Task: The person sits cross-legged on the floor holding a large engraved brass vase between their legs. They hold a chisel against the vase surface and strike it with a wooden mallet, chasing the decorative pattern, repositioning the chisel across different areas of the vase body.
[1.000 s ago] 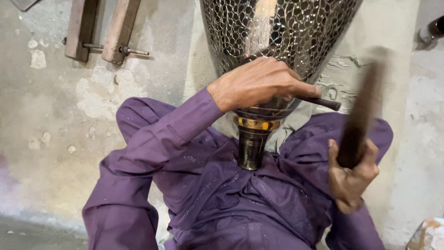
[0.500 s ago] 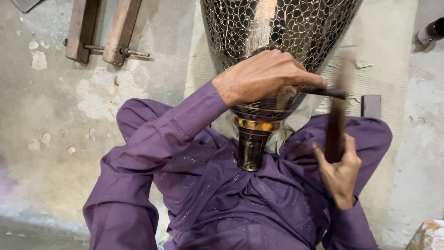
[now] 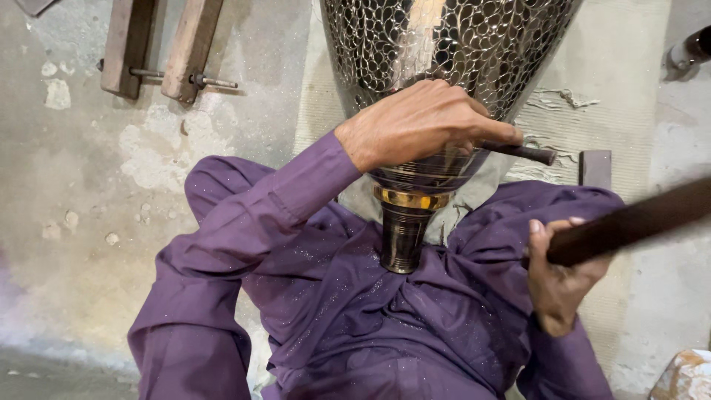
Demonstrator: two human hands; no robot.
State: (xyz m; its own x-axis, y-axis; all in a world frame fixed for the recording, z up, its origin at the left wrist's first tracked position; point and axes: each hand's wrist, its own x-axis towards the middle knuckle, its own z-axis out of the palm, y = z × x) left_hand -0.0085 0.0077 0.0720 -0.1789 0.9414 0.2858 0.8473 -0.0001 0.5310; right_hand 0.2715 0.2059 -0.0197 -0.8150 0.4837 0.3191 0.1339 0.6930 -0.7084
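1. Head view, work piece: a large metal vase [image 3: 444, 44] with a pierced, net-like wall lies across my lap, its narrow neck [image 3: 404, 230] and brass-coloured ring [image 3: 411, 198] pointing at my body; the foot rests on my purple clothing [image 3: 355, 318]; the wide body runs out of view at the top.
2. Head view, left hand: my left hand [image 3: 426, 122] lies over the lower taper of the vase, fingers clenched round a thin dark punch [image 3: 526, 152]; the punch pokes out past my fingertips to the right; whether its tip touches the metal is hidden under the hand.
3. Head view, right hand: my right hand [image 3: 559, 278] is closed round the handle of a dark wooden mallet [image 3: 637, 218]; the mallet is blurred and raised to the right, apart from the punch.
4. Step in hand, by my judgement: striking the punch to work the band just above the brass-coloured ring; the mallet stands at the raised part of a stroke.
5. Next move calls for: a square blow on the free end of the punch; a firm left-hand hold so the punch does not skid on the curved wall; knuckles clear of the mallet's path.
6. Surroundings: two wooden blocks [image 3: 159, 44] joined by a metal rod lie on the concrete floor [image 3: 74, 185], well apart to the upper left.
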